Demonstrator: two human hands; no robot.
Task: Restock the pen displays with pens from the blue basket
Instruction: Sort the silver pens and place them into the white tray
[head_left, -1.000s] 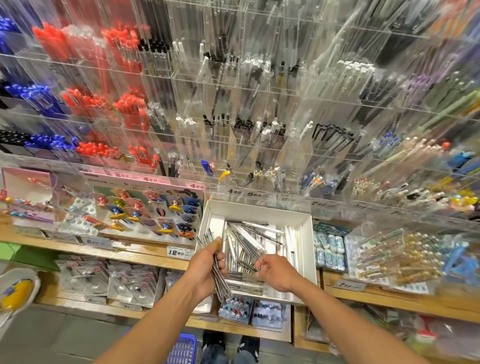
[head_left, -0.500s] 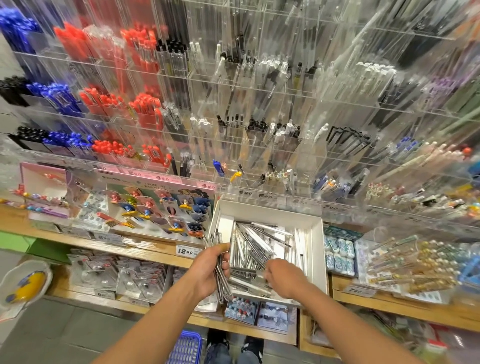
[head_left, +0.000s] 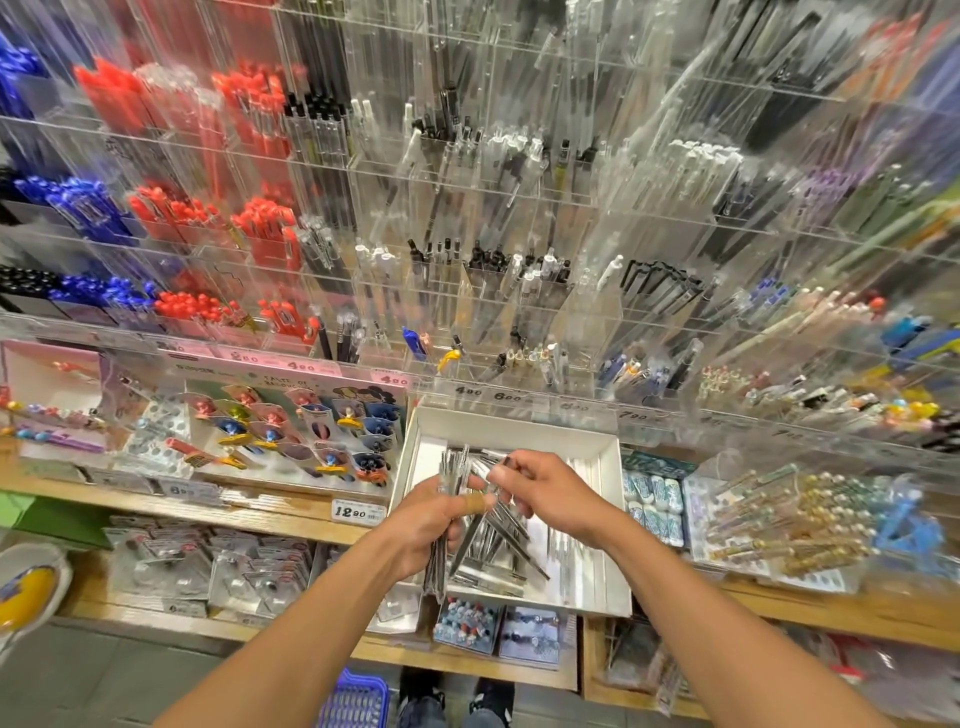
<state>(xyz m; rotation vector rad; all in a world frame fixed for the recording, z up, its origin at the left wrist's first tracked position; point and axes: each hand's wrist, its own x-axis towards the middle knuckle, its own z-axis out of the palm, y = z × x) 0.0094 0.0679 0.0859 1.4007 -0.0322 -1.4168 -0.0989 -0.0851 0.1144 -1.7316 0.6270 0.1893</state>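
A bundle of silver pens (head_left: 448, 499) stands nearly upright in the left hand (head_left: 423, 525), whose fingers are curled round its middle; one fingertip wears a tan plaster. The right hand (head_left: 543, 493), just beside the left and almost touching it, pinches the upper end of a pen or two at the top of the bundle, though blur hides exactly how many. Directly under both hands sits a white box (head_left: 615, 519) resting on the wooden shelf (head_left: 779, 597), with more silver pens (head_left: 498, 545) lying loose and crisscrossed on its floor. Below the wrists, down by the person's shoes on the floor, a corner of the blue basket (head_left: 356, 699) shows; what it holds cannot be seen. Above and beyond the hands rises the clear acrylic pen display (head_left: 519, 260), its compartments filled with red pens (head_left: 249, 228) and blue pens (head_left: 78, 208) toward the left-hand side and black, white and clear ones ahead. To the left of the hands a card of character pens (head_left: 291, 431) lies on the shelf with a price tag (head_left: 356, 512) in front of it. To the right of the right hand lie packets of gold-beaded pens (head_left: 795, 514).
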